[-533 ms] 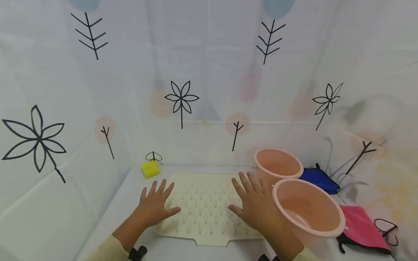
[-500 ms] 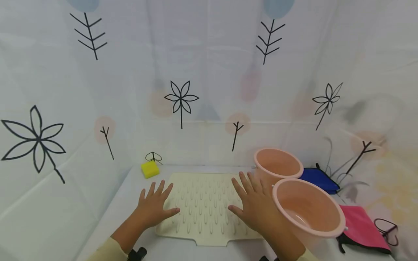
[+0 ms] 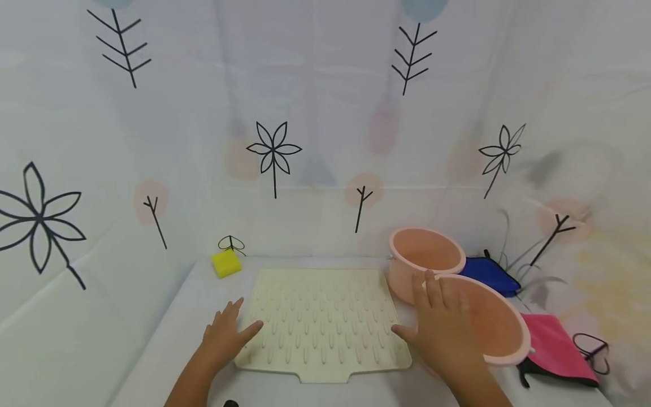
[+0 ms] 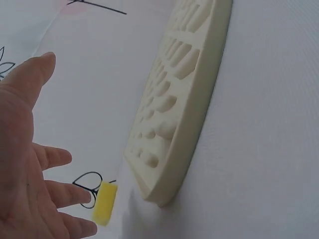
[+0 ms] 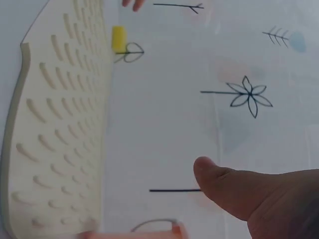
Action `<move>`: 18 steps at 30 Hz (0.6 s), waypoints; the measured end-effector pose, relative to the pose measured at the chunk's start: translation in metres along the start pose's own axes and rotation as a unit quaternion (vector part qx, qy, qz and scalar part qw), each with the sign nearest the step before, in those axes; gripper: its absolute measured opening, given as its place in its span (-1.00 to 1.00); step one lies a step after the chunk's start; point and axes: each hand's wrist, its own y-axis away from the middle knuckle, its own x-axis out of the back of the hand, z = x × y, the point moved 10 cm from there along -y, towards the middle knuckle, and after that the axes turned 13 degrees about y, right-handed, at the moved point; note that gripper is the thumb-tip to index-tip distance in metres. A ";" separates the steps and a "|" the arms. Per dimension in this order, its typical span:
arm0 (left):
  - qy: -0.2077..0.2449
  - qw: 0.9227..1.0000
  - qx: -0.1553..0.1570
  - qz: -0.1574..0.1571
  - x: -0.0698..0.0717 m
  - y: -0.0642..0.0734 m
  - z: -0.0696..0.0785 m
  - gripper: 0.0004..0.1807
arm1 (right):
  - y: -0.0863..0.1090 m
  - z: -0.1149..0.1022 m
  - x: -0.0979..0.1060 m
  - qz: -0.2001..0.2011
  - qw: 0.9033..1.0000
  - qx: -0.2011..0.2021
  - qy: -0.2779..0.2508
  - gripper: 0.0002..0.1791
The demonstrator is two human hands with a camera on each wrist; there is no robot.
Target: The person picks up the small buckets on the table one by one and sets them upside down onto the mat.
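Observation:
A cream washboard point(image 3: 325, 370) with rows of raised ridges lies flat on the white table. My left hand point(image 3: 224, 339) hovers at its left edge, thumb spread toward the board and fingers extended. In the left wrist view, the hand point(image 4: 30, 164) holds nothing, and the board's thick side point(image 4: 197, 124) shows beyond it. My right hand point(image 3: 441, 333) is at the board's right, fingers straight, overlapping the front pink bucket point(image 3: 524, 339) in the head view. The right wrist view shows only its thumb point(image 5: 234, 191) and part of the palm, apart from the washboard point(image 5: 55, 119).
Behind the front bucket stands a second pink bucket point(image 3: 402, 280). A blue cloth item point(image 3: 490, 276) and a pink one with black trim point(image 3: 554, 350) lie at the right. A yellow block point(image 3: 226, 263) sits at the back left, before a patterned white curtain point(image 3: 315, 113).
Both hands have moved apart, the left one leftward and lower, the right one rightward across the front bucket, uncovering the board's right side. The head view has shifted slightly.

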 end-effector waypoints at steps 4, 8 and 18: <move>0.055 0.998 0.019 -0.004 0.001 0.003 -0.018 0.10 | 0.007 0.024 -0.004 -0.023 1.000 -0.011 -0.007 0.42; 0.092 0.996 0.009 -0.012 -0.001 0.007 -0.027 0.07 | 0.019 0.052 -0.017 -0.066 0.998 -0.020 -0.002 0.45; 0.076 0.997 -0.001 -0.025 0.002 0.009 -0.029 0.18 | 0.027 0.057 -0.035 -0.078 0.996 0.031 0.009 -0.59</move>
